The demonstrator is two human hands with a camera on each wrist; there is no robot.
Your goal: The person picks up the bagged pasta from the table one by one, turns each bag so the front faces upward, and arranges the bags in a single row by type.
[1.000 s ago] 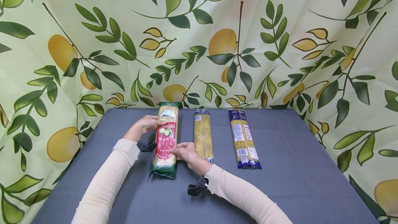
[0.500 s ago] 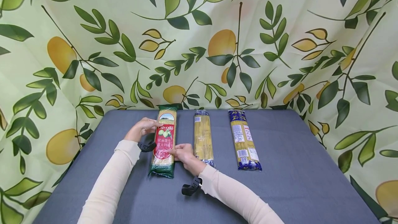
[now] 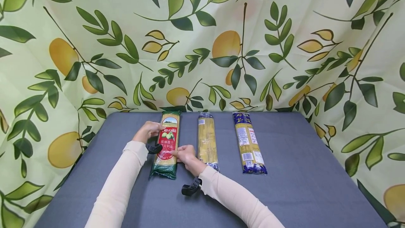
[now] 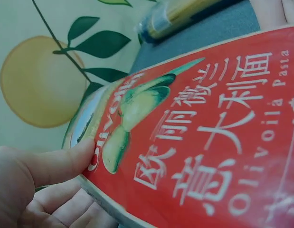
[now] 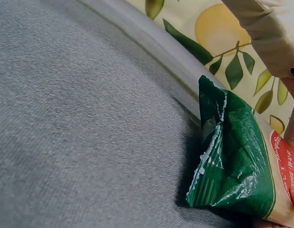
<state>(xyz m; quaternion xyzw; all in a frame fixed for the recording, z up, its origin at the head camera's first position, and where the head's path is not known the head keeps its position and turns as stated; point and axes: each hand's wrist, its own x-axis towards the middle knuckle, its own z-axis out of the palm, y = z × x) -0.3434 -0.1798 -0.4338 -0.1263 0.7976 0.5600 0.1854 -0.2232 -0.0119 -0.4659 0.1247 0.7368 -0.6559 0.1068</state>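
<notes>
Gripping the red and green spaghetti pack [image 3: 166, 145] from its left edge, my left hand [image 3: 147, 130] is curling round it, thumb pressing on the printed front near the top and fingers tucked beneath. The pack is lying lengthwise on the grey table [image 3: 300, 185], left of the other two, its far end nearly reaching the lemon-print cloth [image 3: 202, 38]. My right hand [image 3: 185, 154] is pinching the pack's right edge lower down, fingertips on the red label. Just beside that hand, the clear pack of spaghetti [image 3: 207, 140] is lying parallel. Further right, apart from it, the blue pack of noodles [image 3: 249, 143] is resting with its labelled side up.
</notes>
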